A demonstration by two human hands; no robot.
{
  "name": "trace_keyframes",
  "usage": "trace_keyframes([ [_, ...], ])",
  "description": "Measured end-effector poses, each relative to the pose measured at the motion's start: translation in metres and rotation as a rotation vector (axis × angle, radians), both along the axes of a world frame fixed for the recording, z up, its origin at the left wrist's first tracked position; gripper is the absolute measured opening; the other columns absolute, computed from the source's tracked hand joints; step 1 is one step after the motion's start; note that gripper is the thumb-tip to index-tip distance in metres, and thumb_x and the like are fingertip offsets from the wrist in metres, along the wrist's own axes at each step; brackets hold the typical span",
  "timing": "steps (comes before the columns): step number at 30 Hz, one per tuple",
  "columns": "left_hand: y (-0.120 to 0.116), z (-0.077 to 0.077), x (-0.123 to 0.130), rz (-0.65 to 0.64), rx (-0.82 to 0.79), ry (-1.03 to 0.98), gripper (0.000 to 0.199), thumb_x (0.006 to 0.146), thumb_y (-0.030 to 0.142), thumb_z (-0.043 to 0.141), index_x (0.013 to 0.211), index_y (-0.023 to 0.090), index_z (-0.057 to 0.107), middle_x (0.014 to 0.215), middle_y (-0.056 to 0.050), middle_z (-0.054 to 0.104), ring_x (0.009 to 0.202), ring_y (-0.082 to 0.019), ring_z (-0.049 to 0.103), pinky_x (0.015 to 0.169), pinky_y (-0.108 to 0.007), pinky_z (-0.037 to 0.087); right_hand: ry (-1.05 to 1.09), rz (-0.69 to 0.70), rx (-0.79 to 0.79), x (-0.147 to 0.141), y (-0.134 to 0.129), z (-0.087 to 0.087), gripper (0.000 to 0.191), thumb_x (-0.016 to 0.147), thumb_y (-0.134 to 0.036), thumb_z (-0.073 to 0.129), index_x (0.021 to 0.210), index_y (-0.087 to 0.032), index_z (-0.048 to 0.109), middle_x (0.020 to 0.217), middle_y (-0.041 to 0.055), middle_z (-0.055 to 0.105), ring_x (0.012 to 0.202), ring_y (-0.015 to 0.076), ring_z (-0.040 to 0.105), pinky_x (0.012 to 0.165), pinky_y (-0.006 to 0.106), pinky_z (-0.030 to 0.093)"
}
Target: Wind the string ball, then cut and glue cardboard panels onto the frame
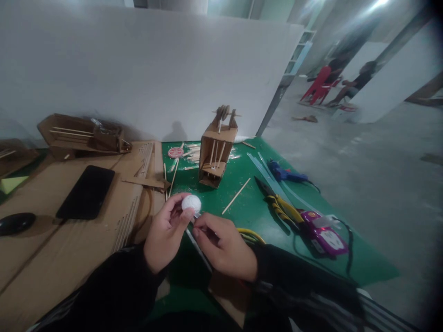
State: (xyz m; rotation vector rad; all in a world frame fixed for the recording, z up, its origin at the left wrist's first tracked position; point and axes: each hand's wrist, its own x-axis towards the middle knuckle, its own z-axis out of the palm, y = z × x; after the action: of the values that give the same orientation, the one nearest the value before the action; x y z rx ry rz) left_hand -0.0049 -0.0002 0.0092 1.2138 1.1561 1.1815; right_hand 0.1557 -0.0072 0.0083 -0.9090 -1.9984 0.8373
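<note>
A small white ball [191,204], foam-like in texture, is gripped between the thumb and fingers of my left hand [166,230]. Just to its right, the fingers of my right hand [221,244] are pinched round a thin object whose greyish tip [196,216] reaches the ball's lower edge; most of it is hidden, so its kind is unclear. Beyond both hands stands an upright cardboard frame [224,133] with thin sticks inside and round cardboard discs on top. A loose wooden stick [236,196] lies on the green table to the right of the ball.
Pliers with yellow-black handles [285,207], a blue glue gun [287,173] and a purple power strip [325,233] lie on the right. To the left are a black phone [86,191], a mouse [17,224] and a cardboard structure [83,133]. A white panel [145,74] stands behind.
</note>
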Motion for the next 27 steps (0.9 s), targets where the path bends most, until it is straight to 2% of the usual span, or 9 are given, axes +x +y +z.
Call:
trace_keyframes([
  [5, 0.001, 0.001, 0.000, -0.127, -0.017, -0.111, 0.037, 0.086, 0.038, 0.067, 0.115, 0.017, 0.057, 0.108, -0.007, 0.067, 0.099, -0.016, 0.063, 0.088, -0.024, 0.049, -0.016, 0.028, 0.098, 0.009, -0.002, 0.021, 0.008, 0.088, -0.014, 0.052, 0.082, -0.018, 0.055, 0.067, -0.0034, 0.050, 0.054, 0.0085, 0.040, 0.053, 0.021, 0.034],
  [9, 0.001, 0.001, -0.004, -0.262, -0.042, -0.226, 0.034, 0.081, 0.032, 0.074, 0.110, 0.019, 0.062, 0.104, -0.005, 0.069, 0.098, -0.014, 0.064, 0.086, -0.021, 0.050, 0.011, 0.020, 0.241, 0.018, 0.013, 0.036, 0.011, 0.091, -0.013, 0.050, 0.085, -0.017, 0.057, 0.073, 0.0010, 0.057, 0.061, 0.0109, 0.048, 0.058, 0.023, 0.038],
  [12, -0.001, 0.002, -0.006, -0.303, -0.054, -0.267, 0.032, 0.078, 0.028, 0.077, 0.107, 0.019, 0.065, 0.100, -0.004, 0.070, 0.094, -0.014, 0.065, 0.083, -0.021, 0.051, 0.056, 0.033, 0.278, 0.021, 0.027, 0.039, 0.011, 0.092, -0.015, 0.053, 0.085, -0.016, 0.061, 0.075, 0.0021, 0.059, 0.064, 0.0119, 0.052, 0.059, 0.023, 0.040],
  [16, -0.004, 0.003, -0.003, -0.307, -0.017, -0.319, 0.028, 0.078, 0.024, 0.077, 0.103, 0.019, 0.066, 0.097, -0.003, 0.070, 0.091, -0.013, 0.066, 0.080, -0.019, 0.052, 0.140, -0.009, 0.174, 0.020, 0.039, 0.031, 0.011, 0.092, -0.022, 0.060, 0.085, -0.017, 0.066, 0.075, 0.0014, 0.063, 0.063, 0.0112, 0.053, 0.059, 0.023, 0.041],
  [21, -0.007, 0.001, 0.000, -0.174, 0.066, -0.287, 0.034, 0.078, 0.021, 0.077, 0.110, 0.023, 0.065, 0.103, -0.001, 0.069, 0.096, -0.012, 0.066, 0.083, -0.018, 0.052, 0.216, -0.070, -0.082, 0.013, 0.046, 0.008, 0.017, 0.091, -0.030, 0.060, 0.085, -0.016, 0.067, 0.072, 0.0008, 0.063, 0.062, 0.0117, 0.053, 0.056, 0.022, 0.041],
  [24, -0.008, -0.001, -0.001, -0.116, 0.107, -0.234, 0.039, 0.080, 0.022, 0.075, 0.117, 0.027, 0.064, 0.107, -0.001, 0.069, 0.098, -0.012, 0.067, 0.083, -0.018, 0.053, 0.203, -0.069, -0.125, 0.008, 0.043, -0.003, 0.016, 0.092, -0.027, 0.056, 0.087, -0.016, 0.066, 0.069, -0.0006, 0.059, 0.060, 0.0114, 0.051, 0.055, 0.022, 0.040],
  [27, -0.008, -0.002, -0.001, -0.065, 0.143, -0.166, 0.035, 0.082, 0.026, 0.073, 0.116, 0.026, 0.065, 0.112, -0.002, 0.067, 0.100, -0.014, 0.066, 0.084, -0.019, 0.053, 0.180, -0.050, -0.130, 0.003, 0.035, -0.006, 0.014, 0.092, -0.022, 0.054, 0.086, -0.016, 0.065, 0.069, -0.0007, 0.058, 0.061, 0.0117, 0.051, 0.057, 0.022, 0.040],
])
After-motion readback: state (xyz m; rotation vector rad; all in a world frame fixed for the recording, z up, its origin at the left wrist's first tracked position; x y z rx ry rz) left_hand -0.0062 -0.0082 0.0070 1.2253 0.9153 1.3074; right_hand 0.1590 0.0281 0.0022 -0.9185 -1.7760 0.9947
